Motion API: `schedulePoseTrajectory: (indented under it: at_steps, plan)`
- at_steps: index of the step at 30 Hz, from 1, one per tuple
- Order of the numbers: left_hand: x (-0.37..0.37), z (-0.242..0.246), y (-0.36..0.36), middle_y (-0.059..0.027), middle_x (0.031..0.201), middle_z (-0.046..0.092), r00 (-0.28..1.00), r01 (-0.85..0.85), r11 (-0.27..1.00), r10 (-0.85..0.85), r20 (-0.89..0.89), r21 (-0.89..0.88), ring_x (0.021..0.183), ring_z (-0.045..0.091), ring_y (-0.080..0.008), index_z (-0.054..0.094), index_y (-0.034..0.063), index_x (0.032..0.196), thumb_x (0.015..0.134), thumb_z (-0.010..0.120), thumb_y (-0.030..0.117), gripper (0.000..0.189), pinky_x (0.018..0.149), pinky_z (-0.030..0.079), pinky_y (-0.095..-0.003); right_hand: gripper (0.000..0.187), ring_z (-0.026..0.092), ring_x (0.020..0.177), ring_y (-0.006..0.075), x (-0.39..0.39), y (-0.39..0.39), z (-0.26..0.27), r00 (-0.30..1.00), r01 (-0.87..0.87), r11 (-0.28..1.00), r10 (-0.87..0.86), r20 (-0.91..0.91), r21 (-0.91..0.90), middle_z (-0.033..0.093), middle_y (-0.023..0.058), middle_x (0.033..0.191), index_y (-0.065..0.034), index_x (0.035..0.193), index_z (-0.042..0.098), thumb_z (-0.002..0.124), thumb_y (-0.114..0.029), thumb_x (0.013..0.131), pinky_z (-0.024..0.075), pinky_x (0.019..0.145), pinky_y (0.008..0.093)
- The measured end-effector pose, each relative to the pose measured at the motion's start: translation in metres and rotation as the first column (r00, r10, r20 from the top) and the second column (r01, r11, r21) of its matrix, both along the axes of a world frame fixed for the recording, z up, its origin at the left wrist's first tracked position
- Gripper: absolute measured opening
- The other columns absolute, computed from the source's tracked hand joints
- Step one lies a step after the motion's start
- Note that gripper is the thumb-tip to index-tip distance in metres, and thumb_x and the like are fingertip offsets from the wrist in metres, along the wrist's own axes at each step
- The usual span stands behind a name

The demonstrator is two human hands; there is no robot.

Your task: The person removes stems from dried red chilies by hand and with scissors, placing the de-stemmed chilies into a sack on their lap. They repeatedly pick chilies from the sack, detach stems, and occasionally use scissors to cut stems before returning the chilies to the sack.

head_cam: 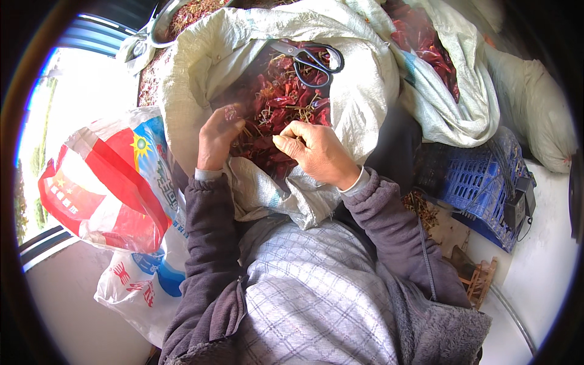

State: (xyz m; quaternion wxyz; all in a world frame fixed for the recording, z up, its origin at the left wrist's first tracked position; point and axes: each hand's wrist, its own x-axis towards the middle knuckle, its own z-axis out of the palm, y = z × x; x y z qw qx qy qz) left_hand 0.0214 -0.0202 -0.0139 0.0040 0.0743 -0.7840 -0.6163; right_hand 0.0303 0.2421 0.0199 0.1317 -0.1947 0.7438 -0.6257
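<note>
An open white woven sack [360, 96] lies before me, filled with dried red chillies [278, 100] and loose stems. My left hand [218, 139] is over its left side, fingers curled around a dark red piece of dried chilli [231, 112], slightly blurred. To the right, my right hand [319, 148] hovers above the near part of the sack, thumb and fingers pinched together. Small brownish bits that look like dried stems [299, 139] show between those fingers. Black-handled scissors [315, 64] rest on the chillies at the far side, blades pointing left.
Another sack of red chillies [426, 41] stands at the upper right. A metal basin [159, 29] holds reddish bits at the upper left. Printed plastic bags [118, 182] lie on the left. A blue plastic crate [479, 178] with a black adapter [518, 205] is on the right.
</note>
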Motion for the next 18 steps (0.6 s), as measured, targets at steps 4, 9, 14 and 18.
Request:
schedulePoseTrajectory:
  at_steps: [4, 9, 14, 18]
  plan:
    - [0.007, 0.012, 0.015, 0.0010, 0.101, 0.068, 0.997, -0.065, 0.979, 0.070, -0.019, 0.194, 0.088, 0.061, -0.0067, 0.061, 0.0044, 0.138, 0.093, 0.070, 0.004, 0.046, 0.080, 0.050, -0.0209, 0.026, 0.072, 0.073, 0.0245, 0.003, -0.004, 0.000, 0.982, -0.177, 0.982, 0.181, -0.062, 0.060, 0.072, 0.0166, 0.082, 0.0006, 0.094, 0.071, 0.065, -0.023, 0.101, 0.0541, 0.066, 0.0348]
    - [0.005, 0.006, 0.017, 0.0022, 0.106, 0.067, 0.994, -0.070, 0.935, 0.038, 0.098, 0.348, 0.080, 0.056, -0.0034, 0.065, 0.0015, 0.128, 0.096, 0.068, 0.009, 0.034, 0.067, 0.044, -0.0183, 0.039, 0.069, 0.070, 0.0371, -0.066, -0.022, 0.067, 0.698, -0.232, 0.960, 0.275, -0.661, 0.154, 0.067, 0.0213, 0.075, 0.0011, 0.087, 0.065, 0.071, -0.037, 0.092, 0.0549, 0.068, 0.0474]
    - [0.008, -0.016, 0.026, 0.0057, 0.089, 0.062, 0.999, -0.034, 0.962, 0.037, -0.006, 0.272, 0.075, 0.050, -0.0038, 0.070, 0.0013, 0.110, 0.097, 0.068, 0.014, 0.018, 0.067, 0.039, -0.0198, 0.034, 0.070, 0.082, 0.0322, -0.157, -0.003, 0.107, 0.331, 0.500, 0.864, -0.132, -0.934, 0.056, 0.070, 0.0186, 0.091, -0.0002, 0.099, 0.066, 0.065, -0.035, 0.096, 0.0563, 0.072, 0.0422]
    - [0.008, -0.030, 0.026, 0.0030, 0.090, 0.064, 0.993, -0.080, 0.947, 0.104, -0.062, 0.312, 0.078, 0.054, -0.0056, 0.069, -0.0002, 0.110, 0.098, 0.067, 0.013, 0.018, 0.070, 0.043, -0.0208, 0.027, 0.068, 0.084, 0.0408, -0.140, -0.003, 0.043, 0.646, 0.450, 0.751, 0.101, -0.757, 0.484, 0.067, 0.0178, 0.086, -0.0028, 0.102, 0.062, 0.067, -0.028, 0.094, 0.0540, 0.073, 0.0512]
